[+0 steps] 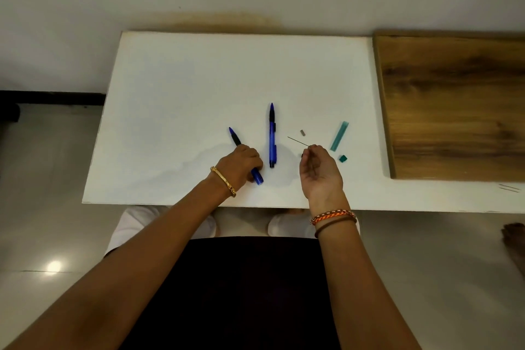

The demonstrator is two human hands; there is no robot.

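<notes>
Left hand [240,162] lies knuckles-up on the white flat surface [184,94], fingers curled round the barrel of a blue plastic mechanical pencil with a black grip [235,138]. That pencil lies flat on the surface. Its tip pokes out ahead of the hand and its blunt end sticks out behind the fingers. Right hand [319,170] is turned palm-inward, with thumb and forefinger pinching one end of a thin dark pencil lead [297,141]. Its other fingers are loosely bent. The lead runs out from the fingertips ahead and toward the left hand, free end unsupported; cannot tell if it touches the surface.

Between the hands lies a second blue mechanical pencil with a clip [272,136], tip pointing away, touched by neither. Just ahead of the right hand is a small grey stub [302,132]. On that hand's outer side lie a clear teal plastic lead tube [339,136] and, close by its near end, a small teal cap [343,158]. Further out on that side sits a brown wooden board [454,108]. The left wrist has a gold bangle [223,181], the right wrist has braided orange bands [333,214].
</notes>
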